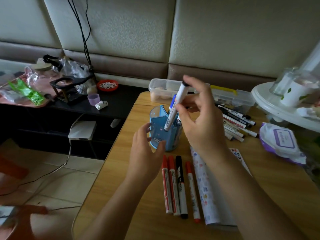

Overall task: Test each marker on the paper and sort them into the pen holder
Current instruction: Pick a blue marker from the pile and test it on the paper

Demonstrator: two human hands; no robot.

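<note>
Two hands: right hand pinches a black-capped marker; left hand cups the blue pen holder, fingers spread on its wall
Marker axis: steep, tilted, cap end up and to the right, lower end down inside a holder compartment
Holder: upright on the wooden bench, other markers standing in it
Row near holder: four markers lying flat, roughly parallel, long axes running toward and away from the person
Pile at right: more markers, lying slantwise
Paper: under right forearm

- The paper is partly covered by the right forearm.
- The labels on the marker pile are too small to read.
- The pen holder hides its markers' lower ends.
</note>
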